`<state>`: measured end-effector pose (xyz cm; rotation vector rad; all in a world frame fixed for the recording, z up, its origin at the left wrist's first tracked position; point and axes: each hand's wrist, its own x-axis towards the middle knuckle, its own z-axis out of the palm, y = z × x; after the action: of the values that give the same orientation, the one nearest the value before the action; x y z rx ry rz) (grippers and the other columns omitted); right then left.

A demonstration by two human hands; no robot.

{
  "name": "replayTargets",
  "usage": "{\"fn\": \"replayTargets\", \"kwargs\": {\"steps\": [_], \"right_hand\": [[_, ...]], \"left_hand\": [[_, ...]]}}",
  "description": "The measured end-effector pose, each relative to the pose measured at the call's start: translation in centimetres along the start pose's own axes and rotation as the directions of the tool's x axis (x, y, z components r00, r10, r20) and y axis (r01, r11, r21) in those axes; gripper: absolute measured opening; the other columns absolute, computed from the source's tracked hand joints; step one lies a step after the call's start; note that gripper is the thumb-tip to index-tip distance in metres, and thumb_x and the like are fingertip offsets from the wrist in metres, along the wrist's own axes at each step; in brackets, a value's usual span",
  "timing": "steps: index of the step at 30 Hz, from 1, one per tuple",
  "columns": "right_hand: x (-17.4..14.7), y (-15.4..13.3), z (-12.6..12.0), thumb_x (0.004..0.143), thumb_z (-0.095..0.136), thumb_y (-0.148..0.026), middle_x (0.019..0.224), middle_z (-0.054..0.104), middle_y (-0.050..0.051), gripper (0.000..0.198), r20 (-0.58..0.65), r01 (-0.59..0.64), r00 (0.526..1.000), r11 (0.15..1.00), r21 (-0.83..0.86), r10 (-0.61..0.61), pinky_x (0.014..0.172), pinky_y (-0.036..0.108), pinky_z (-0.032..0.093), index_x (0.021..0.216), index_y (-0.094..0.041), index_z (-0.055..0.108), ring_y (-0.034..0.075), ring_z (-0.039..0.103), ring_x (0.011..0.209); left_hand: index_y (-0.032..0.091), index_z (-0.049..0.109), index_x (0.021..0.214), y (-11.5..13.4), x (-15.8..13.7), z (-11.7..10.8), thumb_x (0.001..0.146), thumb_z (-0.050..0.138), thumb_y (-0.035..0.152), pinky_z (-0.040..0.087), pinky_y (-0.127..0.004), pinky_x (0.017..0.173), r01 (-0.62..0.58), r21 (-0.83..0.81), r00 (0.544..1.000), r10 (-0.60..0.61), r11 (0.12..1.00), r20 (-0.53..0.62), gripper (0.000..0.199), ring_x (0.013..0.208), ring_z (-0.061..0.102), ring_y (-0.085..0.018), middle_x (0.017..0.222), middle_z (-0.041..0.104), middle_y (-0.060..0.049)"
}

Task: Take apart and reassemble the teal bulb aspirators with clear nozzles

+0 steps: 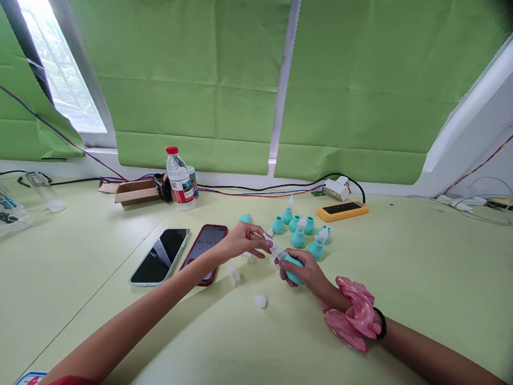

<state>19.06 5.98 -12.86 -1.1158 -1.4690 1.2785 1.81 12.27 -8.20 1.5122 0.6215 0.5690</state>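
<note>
Right hand (308, 270): grip closed around a teal bulb (295, 274), held over the bench (417, 262). Left hand (241, 240): grip narrowed, fingers pinching a translucent piece (274, 247) at the bulb's mouth. Further teal bulbs (297, 239) stand behind the right hand.

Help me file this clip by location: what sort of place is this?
Probably an indoor workroom: green blinds hang behind a broad table, where what looks like an orange power strip lies near a group of teal bulbs.
</note>
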Motion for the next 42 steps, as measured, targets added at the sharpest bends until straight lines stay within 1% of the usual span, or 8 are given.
{"fn": "replayTargets", "kwargs": {"steps": [6, 12, 26, 29, 33, 35, 39, 42], "right_hand": [[-0.3, -0.3, 0.2, 0.070, 0.053, -0.038, 0.049, 0.049, -0.003, 0.025, -0.026, 0.014, 1.000, 0.999, -0.045, -0.015, 0.033, 0.017, 0.028, 0.069, -0.013, 0.049, 0.005, 0.039, 0.034], [-0.6, -1.0, 0.5, 0.072, 0.051, -0.038, 0.051, 0.049, -0.003, 0.025, -0.029, 0.060, 0.998, 0.998, -0.037, -0.061, 0.034, 0.017, 0.029, 0.070, -0.013, 0.048, 0.004, 0.039, 0.035], [-1.0, -1.5, 0.4, 0.070, 0.053, -0.040, 0.049, 0.047, -0.003, 0.027, -0.018, 0.043, 0.999, 0.999, -0.024, -0.044, 0.033, 0.018, 0.027, 0.069, -0.013, 0.049, 0.004, 0.037, 0.034], [-1.2, -2.0, 0.4, 0.072, 0.051, -0.039, 0.050, 0.046, -0.003, 0.026, -0.033, 0.038, 0.999, 0.993, -0.112, -0.042, 0.034, 0.019, 0.029, 0.070, -0.014, 0.050, 0.005, 0.037, 0.036], [-1.8, -2.8, 0.3, 0.072, 0.052, -0.035, 0.051, 0.044, -0.003, 0.020, -0.130, 0.118, 0.975, 0.913, -0.392, -0.181, 0.040, 0.019, 0.032, 0.068, -0.016, 0.052, 0.007, 0.038, 0.043], [-1.9, -3.3, 0.2, 0.072, 0.053, -0.036, 0.051, 0.043, -0.003, 0.020, -0.132, 0.131, 0.970, 0.895, -0.426, -0.204, 0.041, 0.020, 0.032, 0.065, -0.016, 0.051, 0.007, 0.038, 0.043], [-1.8, -3.8, 0.1, 0.072, 0.052, -0.041, 0.050, 0.046, -0.003, 0.027, -0.018, 0.023, 0.999, 0.990, -0.137, -0.026, 0.035, 0.019, 0.029, 0.066, -0.015, 0.048, 0.006, 0.038, 0.037], [-1.6, -3.7, 0.0, 0.072, 0.052, -0.042, 0.047, 0.046, -0.003, 0.028, 0.087, -0.064, 0.995, 0.991, 0.117, 0.054, 0.031, 0.017, 0.024, 0.070, -0.014, 0.049, 0.005, 0.037, 0.032]], "left_hand": [[0.010, 0.051, 0.064, -0.4, 0.2, 0.8, 0.062, 0.065, 0.030, 0.048, -0.037, 0.070, -0.046, -0.114, 0.996, 0.038, 0.992, -0.077, 0.024, 0.068, 0.059, -0.015, 0.069, 0.062, -0.006], [0.010, 0.050, 0.063, -0.5, 0.0, 1.4, 0.065, 0.063, 0.031, 0.049, -0.035, 0.067, -0.082, -0.236, 0.992, 0.056, 0.968, -0.114, 0.024, 0.066, 0.059, -0.014, 0.068, 0.059, -0.003], [0.009, 0.055, 0.060, 0.7, -0.5, 1.4, 0.057, 0.069, 0.029, 0.051, -0.036, 0.067, -0.059, -0.128, 0.992, 0.044, 0.990, -0.116, 0.025, 0.063, 0.058, -0.014, 0.062, 0.060, -0.003], [0.009, 0.055, 0.059, 1.1, -0.8, 1.8, 0.054, 0.070, 0.031, 0.052, -0.035, 0.064, -0.082, -0.076, 0.986, 0.070, 0.994, -0.148, 0.027, 0.060, 0.058, -0.014, 0.061, 0.060, -0.003], [0.009, 0.055, 0.058, 1.2, -0.9, 2.5, 0.054, 0.069, 0.030, 0.051, -0.034, 0.066, -0.133, -0.100, 0.971, 0.110, 0.986, -0.211, 0.026, 0.060, 0.058, -0.013, 0.062, 0.061, -0.003], [0.008, 0.055, 0.057, 1.3, -0.9, 2.7, 0.056, 0.069, 0.029, 0.050, -0.033, 0.069, -0.152, -0.130, 0.964, 0.118, 0.980, -0.237, 0.025, 0.060, 0.058, -0.012, 0.062, 0.061, -0.002], [0.008, 0.055, 0.058, 1.4, -1.0, 2.7, 0.057, 0.068, 0.028, 0.048, -0.034, 0.073, -0.175, -0.201, 0.970, 0.134, 0.964, -0.203, 0.024, 0.067, 0.060, -0.015, 0.066, 0.063, -0.004], [0.009, 0.055, 0.061, 1.2, -1.0, 2.5, 0.058, 0.068, 0.029, 0.047, -0.035, 0.073, -0.179, -0.278, 0.978, 0.141, 0.944, -0.151, 0.024, 0.074, 0.060, -0.019, 0.071, 0.064, -0.006]]}}
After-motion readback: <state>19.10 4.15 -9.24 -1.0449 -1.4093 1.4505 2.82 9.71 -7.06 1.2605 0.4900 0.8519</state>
